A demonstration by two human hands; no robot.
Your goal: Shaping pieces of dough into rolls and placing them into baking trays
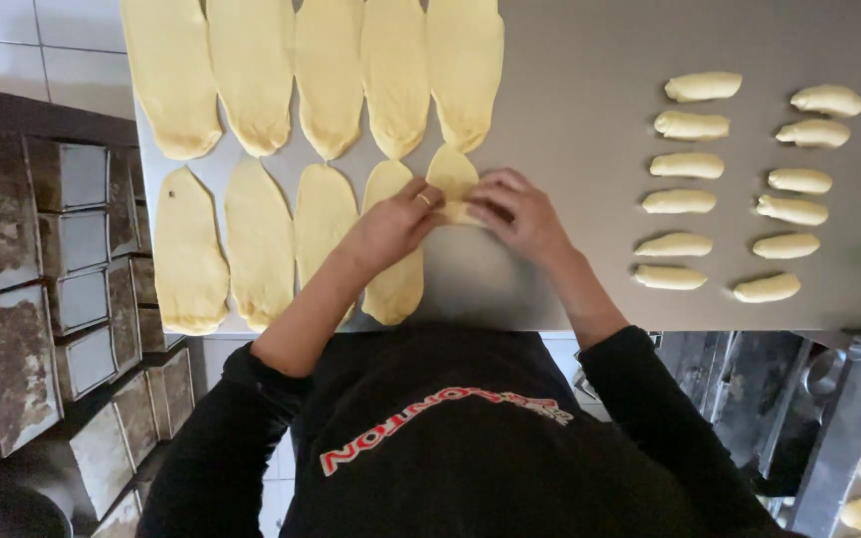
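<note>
Clearly both hands, left hand (396,224) and right hand (518,214), are pinching the dough piece (450,179), risking tearing it or sticking to the flattened oval (394,269) beside the left.

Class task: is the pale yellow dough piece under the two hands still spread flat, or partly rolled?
Partly rolled: the pale yellow dough piece shows only a short, folded tip beyond the hands.

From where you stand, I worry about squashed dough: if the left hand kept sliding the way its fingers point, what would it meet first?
The left hand points at the right hand, so probably that hand's fingertips, over the small folded pale yellow dough piece.
</note>
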